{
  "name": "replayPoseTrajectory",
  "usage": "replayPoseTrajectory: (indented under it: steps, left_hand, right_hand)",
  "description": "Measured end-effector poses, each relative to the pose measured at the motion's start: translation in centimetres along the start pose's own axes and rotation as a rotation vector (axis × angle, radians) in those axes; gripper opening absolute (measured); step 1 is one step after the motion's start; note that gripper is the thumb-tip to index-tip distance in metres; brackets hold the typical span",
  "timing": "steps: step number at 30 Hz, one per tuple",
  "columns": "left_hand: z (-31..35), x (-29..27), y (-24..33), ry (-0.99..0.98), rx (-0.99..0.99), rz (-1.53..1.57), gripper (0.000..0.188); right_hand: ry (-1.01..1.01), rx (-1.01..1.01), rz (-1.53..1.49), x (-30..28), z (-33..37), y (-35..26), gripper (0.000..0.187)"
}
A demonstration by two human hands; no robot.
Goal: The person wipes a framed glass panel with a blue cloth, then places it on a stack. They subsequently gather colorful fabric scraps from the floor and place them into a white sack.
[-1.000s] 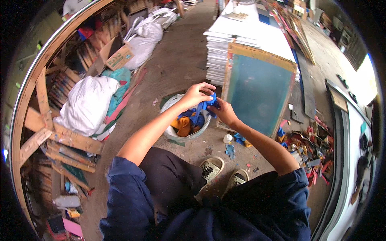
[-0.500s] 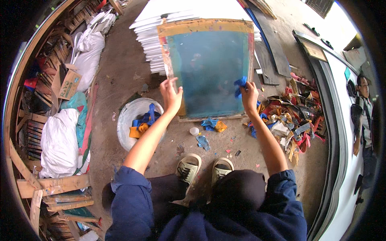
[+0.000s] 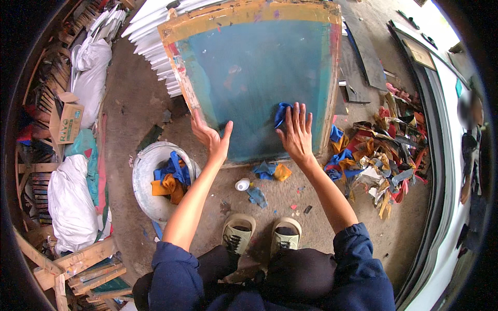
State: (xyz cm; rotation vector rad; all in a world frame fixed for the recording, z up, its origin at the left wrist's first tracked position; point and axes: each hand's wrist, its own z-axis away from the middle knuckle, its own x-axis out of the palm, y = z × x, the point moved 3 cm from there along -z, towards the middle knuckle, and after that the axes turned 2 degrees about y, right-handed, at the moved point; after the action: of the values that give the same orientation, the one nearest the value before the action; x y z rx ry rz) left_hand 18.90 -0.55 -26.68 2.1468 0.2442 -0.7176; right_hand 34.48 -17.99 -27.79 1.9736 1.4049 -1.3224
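A crumpled bright-blue cloth (image 3: 281, 114) is pressed against the lower right part of a teal, wood-framed rectangular screen (image 3: 249, 72) by the right hand (image 3: 296, 136), held flat with fingers pointing up the panel. The screen's face is turned toward the person, its long axis rising from the floor, tilted back before a stack of white sheets (image 3: 155, 46). The frame's left edge is touched by the open left hand (image 3: 211, 141), thumb spread. Blue and orange rags (image 3: 173, 179) are held in a round whitish bucket (image 3: 147, 194) at left.
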Motion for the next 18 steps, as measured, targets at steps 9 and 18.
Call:
replayPoseTrajectory:
  steps: [9,18]
  left_hand:
    - [-0.2,-0.5,0.2,-0.077,0.015,0.094,0.097]
    - [-0.3,-0.4,0.5,-0.035,-0.003,0.124,0.095]
  right_hand:
    - [-0.167,-0.253,0.124,1.4,1.9,-1.4,0.066]
    - [-0.301,-0.349,-0.173,1.3,0.6,-3.7,0.062]
